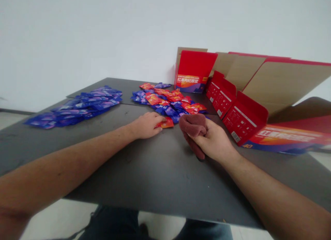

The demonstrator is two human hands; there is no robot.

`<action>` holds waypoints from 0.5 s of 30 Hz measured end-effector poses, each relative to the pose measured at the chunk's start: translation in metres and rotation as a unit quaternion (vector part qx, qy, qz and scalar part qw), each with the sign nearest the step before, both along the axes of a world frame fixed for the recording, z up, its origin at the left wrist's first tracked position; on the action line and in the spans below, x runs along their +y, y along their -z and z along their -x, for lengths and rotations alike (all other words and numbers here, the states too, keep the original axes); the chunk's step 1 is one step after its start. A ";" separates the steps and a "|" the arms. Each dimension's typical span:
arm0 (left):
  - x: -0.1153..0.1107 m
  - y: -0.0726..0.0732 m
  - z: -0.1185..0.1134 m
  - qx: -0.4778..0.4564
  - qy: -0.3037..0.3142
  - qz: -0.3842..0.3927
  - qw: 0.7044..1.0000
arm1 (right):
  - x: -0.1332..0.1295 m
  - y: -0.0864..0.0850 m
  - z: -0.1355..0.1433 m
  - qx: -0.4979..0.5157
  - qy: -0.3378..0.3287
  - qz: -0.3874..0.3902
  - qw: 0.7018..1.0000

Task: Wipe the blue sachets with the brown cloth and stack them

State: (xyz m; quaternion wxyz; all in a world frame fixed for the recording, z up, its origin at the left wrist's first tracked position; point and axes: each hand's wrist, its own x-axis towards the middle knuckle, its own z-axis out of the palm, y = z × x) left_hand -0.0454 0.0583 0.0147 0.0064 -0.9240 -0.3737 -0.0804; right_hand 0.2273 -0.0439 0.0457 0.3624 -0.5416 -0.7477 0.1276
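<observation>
My left hand (147, 125) is closed on an orange-red sachet (167, 122) at the near edge of a mixed pile of sachets (170, 100), red ones and blue ones together. Part of that sachet is hidden under my fingers. To the right, my right hand (216, 140) grips a folded brown cloth (192, 126), held just in front of the same pile. The cloth bunches over the fingers and its lower end hangs toward the table.
A second pile, of blue-purple sachets (82, 105), lies on the left of the dark table (144, 174). Open red cartons (192, 69) stand along the right side, their flaps raised. The nearest carton (284, 136) rises beyond my right forearm. A white wall (103, 33) closes the back.
</observation>
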 end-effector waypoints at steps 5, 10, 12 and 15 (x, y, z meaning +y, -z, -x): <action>0.018 -0.009 0.009 0.031 0.071 -0.004 0.997 | 0.001 -0.003 -0.002 0.007 0.000 -0.001 1.000; 0.040 -0.005 0.026 0.030 0.044 -0.014 0.998 | 0.000 -0.005 -0.003 0.001 -0.001 -0.001 1.000; 0.046 -0.004 0.032 0.024 0.037 -0.023 0.999 | 0.000 -0.006 -0.003 0.002 -0.003 -0.005 1.000; 0.047 -0.007 0.038 0.020 0.027 -0.034 0.999 | -0.001 -0.007 -0.002 0.009 -0.004 -0.009 1.000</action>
